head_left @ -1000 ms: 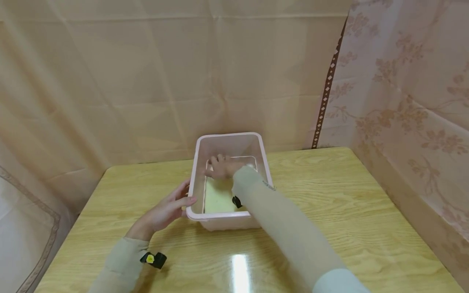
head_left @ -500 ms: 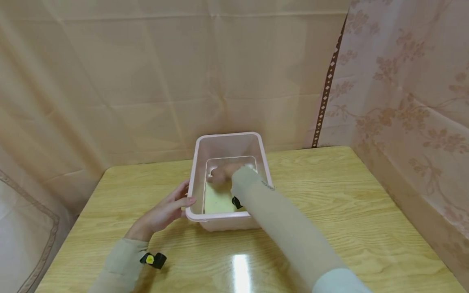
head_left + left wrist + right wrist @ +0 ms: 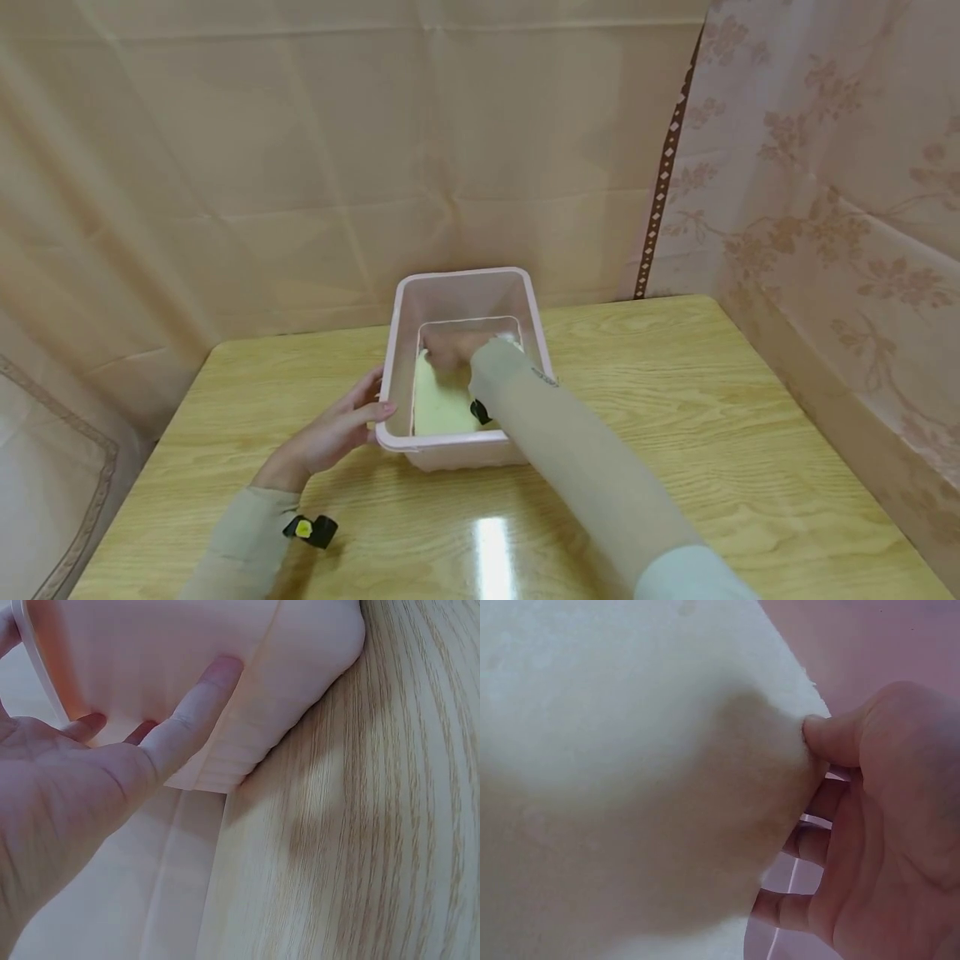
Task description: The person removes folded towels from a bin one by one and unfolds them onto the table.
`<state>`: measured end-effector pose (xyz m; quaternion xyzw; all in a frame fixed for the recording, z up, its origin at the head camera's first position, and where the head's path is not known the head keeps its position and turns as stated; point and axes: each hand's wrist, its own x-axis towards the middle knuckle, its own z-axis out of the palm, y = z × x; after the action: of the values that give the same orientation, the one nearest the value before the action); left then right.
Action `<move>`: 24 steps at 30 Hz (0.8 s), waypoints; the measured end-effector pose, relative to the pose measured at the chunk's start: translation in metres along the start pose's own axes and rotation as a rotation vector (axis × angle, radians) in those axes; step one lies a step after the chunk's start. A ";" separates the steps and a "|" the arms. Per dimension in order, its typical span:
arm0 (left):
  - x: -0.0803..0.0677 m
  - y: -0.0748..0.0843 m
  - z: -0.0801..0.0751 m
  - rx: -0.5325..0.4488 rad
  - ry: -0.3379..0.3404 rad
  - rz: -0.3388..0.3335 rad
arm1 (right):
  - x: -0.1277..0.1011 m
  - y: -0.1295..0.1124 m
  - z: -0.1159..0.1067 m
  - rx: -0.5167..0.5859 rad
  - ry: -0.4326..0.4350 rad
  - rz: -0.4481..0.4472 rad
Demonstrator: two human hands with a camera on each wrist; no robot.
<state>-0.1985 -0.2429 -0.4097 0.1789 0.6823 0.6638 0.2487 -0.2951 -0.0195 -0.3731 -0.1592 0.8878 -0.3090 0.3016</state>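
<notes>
Bracing the pale pink rectangular plastic tub [image 3: 465,367] from its 9 o'clock side, the left hand [image 3: 337,429] lies flat against the outer wall, fingers straight, thumb near the rim; the left wrist view shows an extended finger [image 3: 196,712] pressed on the plastic. Tub sits on the light wood-grain tabletop [image 3: 675,417], toward 12 o'clock, near the beige curtain [image 3: 300,167].

Inside the tub, a pale yellow flat sponge-like pad [image 3: 442,400] covers the floor. The right hand [image 3: 453,348] reaches in from 5 o'clock and pinches the pad [image 3: 630,772] at its far edge, thumb on top, fingers curled beneath.

Judgement: grasp secured, edge barely raised; pad not yet out of the tub.
</notes>
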 end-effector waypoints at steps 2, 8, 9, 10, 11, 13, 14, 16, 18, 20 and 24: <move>0.000 0.001 0.000 -0.002 0.001 0.003 | -0.001 0.000 0.000 0.061 -0.007 0.034; 0.000 0.002 0.002 -0.005 -0.005 0.013 | 0.011 0.003 -0.005 -0.183 -0.021 -0.074; 0.000 0.001 0.003 -0.006 -0.006 0.012 | 0.011 0.003 -0.006 -0.237 -0.028 -0.082; 0.000 0.001 0.003 -0.008 -0.005 0.011 | 0.011 0.003 -0.007 -0.280 -0.040 -0.085; 0.000 0.001 0.003 -0.009 -0.004 0.009 | 0.003 -0.002 -0.007 -0.294 -0.058 -0.061; 0.000 0.000 0.003 -0.011 -0.004 0.008 | 0.004 -0.001 -0.008 -0.314 -0.087 -0.049; 0.000 0.000 0.004 -0.010 -0.002 0.008 | 0.006 -0.001 -0.008 -0.330 -0.087 -0.065; 0.000 -0.001 0.004 -0.006 0.000 0.008 | 0.022 0.005 -0.006 -0.377 -0.071 -0.120; 0.000 -0.001 0.003 -0.001 0.000 0.008 | 0.047 0.015 -0.004 -0.428 -0.051 -0.200; 0.000 -0.001 0.003 0.004 0.001 0.007 | 0.073 0.023 -0.001 -0.482 -0.018 -0.282; 0.000 -0.001 0.002 0.002 -0.001 0.001 | 0.103 0.034 0.003 -0.544 0.030 -0.377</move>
<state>-0.1973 -0.2410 -0.4102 0.1798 0.6826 0.6633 0.2485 -0.3753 -0.0435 -0.4415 -0.3908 0.8971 -0.1131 0.1726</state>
